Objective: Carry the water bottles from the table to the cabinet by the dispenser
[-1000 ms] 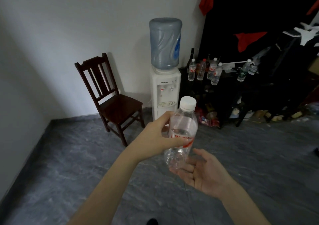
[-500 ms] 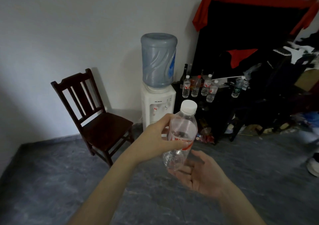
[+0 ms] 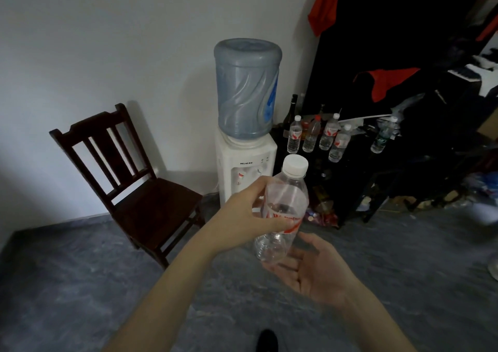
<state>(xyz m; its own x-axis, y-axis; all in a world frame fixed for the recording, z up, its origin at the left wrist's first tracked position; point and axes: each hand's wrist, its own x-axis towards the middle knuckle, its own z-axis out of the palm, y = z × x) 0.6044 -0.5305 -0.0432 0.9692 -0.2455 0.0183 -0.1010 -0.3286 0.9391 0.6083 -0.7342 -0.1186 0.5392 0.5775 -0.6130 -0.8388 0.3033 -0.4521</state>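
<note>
I hold a clear plastic water bottle with a white screw cap and a red-and-white label [image 3: 283, 208] out in front of me, above the grey floor. My left hand [image 3: 242, 225] is wrapped round its middle, thumb across the label and fingers curled behind it, so the weight sits in that grip. My right hand [image 3: 312, 273] lies palm-up just under the bottle's base with the fingers relaxed and spread; it cups the bottom without closing on it, and I cannot tell whether the base actually rests on my fingertips.

The bottle's long axis runs close to upright, tilted a little: cap up and leaning away from me to the right, base down toward my right palm.

The low dark cabinet [image 3: 358, 179] stands ahead and to the right of the bottle, directly beside the white water dispenser with a blue upturned jug [image 3: 246, 163]. Several similar clear bottles [image 3: 315, 137] already stand upright on its top. The cap points roughly that way, so I judge the carry continues forward and rightward, and the left hand, which has the hold, would set the bottle down base-first near those others.

A dark wooden chair [image 3: 134, 179] stands left of the dispenser, away from my path.
</note>
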